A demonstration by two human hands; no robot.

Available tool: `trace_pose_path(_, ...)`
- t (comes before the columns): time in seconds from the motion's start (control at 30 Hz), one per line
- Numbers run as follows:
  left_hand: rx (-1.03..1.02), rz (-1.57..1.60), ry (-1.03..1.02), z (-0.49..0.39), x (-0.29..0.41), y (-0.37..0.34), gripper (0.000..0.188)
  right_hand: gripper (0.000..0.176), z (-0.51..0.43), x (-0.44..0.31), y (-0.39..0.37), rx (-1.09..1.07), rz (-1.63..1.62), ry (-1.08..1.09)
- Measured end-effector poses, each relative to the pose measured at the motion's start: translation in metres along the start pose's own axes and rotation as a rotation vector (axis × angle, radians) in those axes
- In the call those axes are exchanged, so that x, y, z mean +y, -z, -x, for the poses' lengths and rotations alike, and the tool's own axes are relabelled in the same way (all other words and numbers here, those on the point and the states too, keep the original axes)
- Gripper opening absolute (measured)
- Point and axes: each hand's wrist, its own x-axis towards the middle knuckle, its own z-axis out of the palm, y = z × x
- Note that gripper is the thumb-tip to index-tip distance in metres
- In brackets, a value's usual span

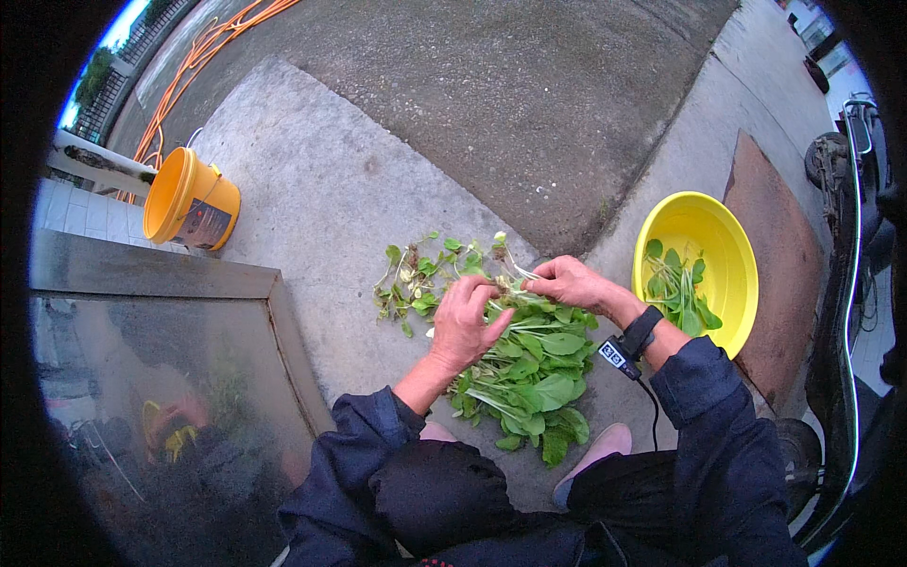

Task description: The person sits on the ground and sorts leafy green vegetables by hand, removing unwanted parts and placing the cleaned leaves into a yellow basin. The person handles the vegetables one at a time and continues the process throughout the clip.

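Observation:
A pile of leafy greens with pale stems (538, 375) lies on the concrete between my feet. Over its far end, my right hand (567, 283) pinches the thin white stems of a plant between thumb and fingers. My left hand (468, 319) is beside it, thumb spread from the fingers, the fingertips near the plant's roots; whether they grip anything I cannot tell. Beyond my left hand is a loose scatter of small leaves, yellowed bits and roots (411, 276). To the right, a yellow plastic basin (733, 248) holds several leafy plants (684, 290).
At the left stand an orange-yellow bucket (223, 205) and a metal-framed glossy panel (177, 368). Orange hose or cable (188, 78) runs behind the bucket. A reddish-brown sheet (772, 283) lies beside the basin, and a wheeled vehicle (836, 319) is at the far right.

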Motion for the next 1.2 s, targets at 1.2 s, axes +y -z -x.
trace_pose_path(1.2, -0.684, 0.551, 0.319, -0.026, 0.015, 0.048, 0.025, 0.030, 0.035, -0.025, -0.010, -0.375, -0.017, 0.004)
